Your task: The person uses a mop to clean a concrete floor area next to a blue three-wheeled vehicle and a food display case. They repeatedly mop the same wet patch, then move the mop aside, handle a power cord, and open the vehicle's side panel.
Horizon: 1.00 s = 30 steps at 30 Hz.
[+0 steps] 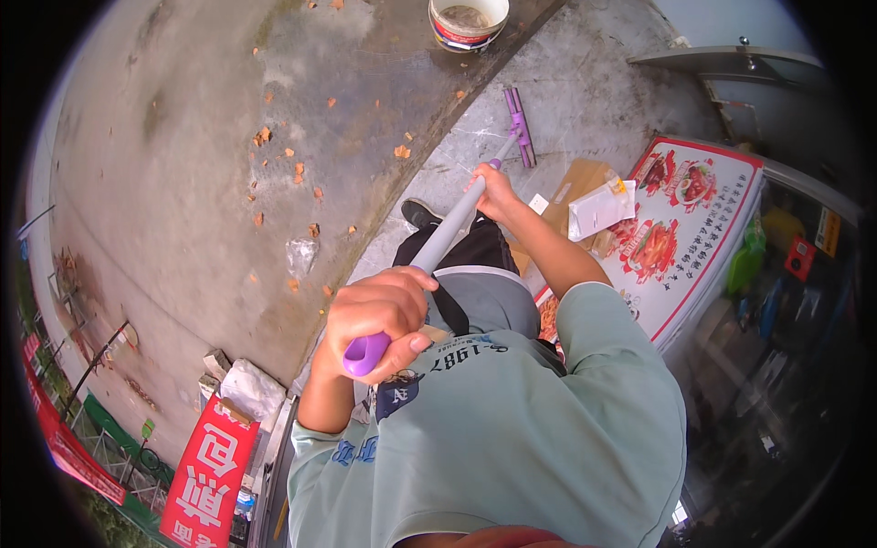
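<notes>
A long-handled mop (445, 236) with a grey pole and purple fittings runs slantwise in front of me. My left hand (379, 313) is closed around its near end, just below the purple loop tip. Further along the pole, my right hand (494, 192) grips it close to a purple collar. The purple mop head (520, 128), with two parallel bars, is at the far end over the grey floor; whether it presses on the floor is hard to tell. Beyond it stands a white bucket (469, 42) with a coloured band.
A signboard with food pictures (676, 242) lies to my right, beside cardboard (577, 187) and a white packet (601, 208). Dry leaves (299, 170) and a clear plastic bag (301, 257) lie on the pavement at left. A red sign (212, 470) stands at lower left.
</notes>
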Tool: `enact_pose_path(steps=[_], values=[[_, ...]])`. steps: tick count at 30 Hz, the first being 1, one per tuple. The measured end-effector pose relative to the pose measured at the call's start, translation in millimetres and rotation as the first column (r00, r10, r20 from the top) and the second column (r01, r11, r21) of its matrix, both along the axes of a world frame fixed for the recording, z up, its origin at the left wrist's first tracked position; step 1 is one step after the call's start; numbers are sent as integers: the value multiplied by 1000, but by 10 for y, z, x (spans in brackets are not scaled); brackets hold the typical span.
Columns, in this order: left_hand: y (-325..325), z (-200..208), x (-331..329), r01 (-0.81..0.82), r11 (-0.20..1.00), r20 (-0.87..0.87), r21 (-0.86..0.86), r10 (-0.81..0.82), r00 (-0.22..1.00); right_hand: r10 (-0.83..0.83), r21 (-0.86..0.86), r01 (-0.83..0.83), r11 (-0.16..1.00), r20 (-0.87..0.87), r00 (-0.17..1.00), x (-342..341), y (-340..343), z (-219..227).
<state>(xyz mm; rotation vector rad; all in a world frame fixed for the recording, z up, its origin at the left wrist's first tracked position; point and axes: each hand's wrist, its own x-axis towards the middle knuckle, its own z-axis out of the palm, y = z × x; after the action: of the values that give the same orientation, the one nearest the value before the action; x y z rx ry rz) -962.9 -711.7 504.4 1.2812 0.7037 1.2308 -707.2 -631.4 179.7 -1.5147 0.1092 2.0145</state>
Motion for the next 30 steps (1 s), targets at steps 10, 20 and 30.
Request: enact_pose_path(steps=[10,20,30], values=[[36,-1509,328,-275,844,132,-460,371,919,163,-137,-139,981,179,970,630,256,-1104],[-72,-1067,-911,-393,779,128,-488,510,851,269,-195,-255,947,48,962,-796,35,-725],[-157,790,-1315,-509,859,-61,-45,507,860,256,-150,-343,927,-416,873,-2434,-536,355]])
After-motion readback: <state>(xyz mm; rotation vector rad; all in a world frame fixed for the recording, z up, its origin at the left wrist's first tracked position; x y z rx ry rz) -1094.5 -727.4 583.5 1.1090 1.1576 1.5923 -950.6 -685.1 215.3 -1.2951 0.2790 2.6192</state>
